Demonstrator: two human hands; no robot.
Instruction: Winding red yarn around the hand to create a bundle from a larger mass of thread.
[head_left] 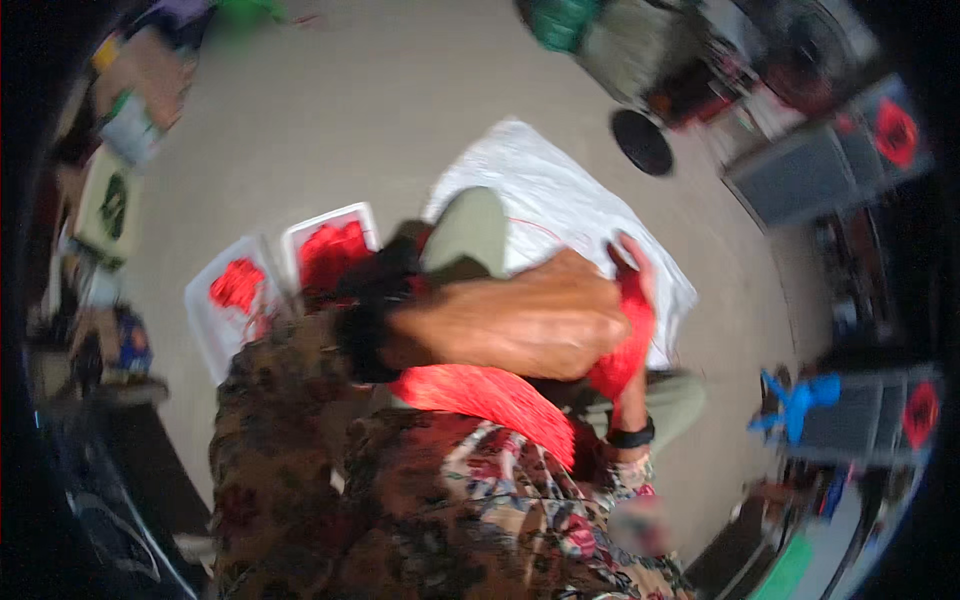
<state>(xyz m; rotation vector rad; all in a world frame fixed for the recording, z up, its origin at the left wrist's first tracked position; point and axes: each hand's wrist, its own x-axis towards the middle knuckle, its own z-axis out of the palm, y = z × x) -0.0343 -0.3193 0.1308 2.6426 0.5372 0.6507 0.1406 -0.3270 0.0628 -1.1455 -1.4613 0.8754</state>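
Across my lap a thick hank of bright red thread curves down to the right. My left hand reaches over from the left, blurred, with its fingers bent into a fist against a red thread bundle. That same bundle runs through my right hand, whose fingers curl around its upper end. Dark bands circle both wrists. Beneath the hands, a white plastic sack lies spread on the floor, partly under my knee. The left fingertips are hidden.
At the left stand two white trays, one tray and another tray, holding red thread pieces. A round black disc lies beyond the sack. Grey boxes, a grey box and a lower one bearing a blue item, line the right side.
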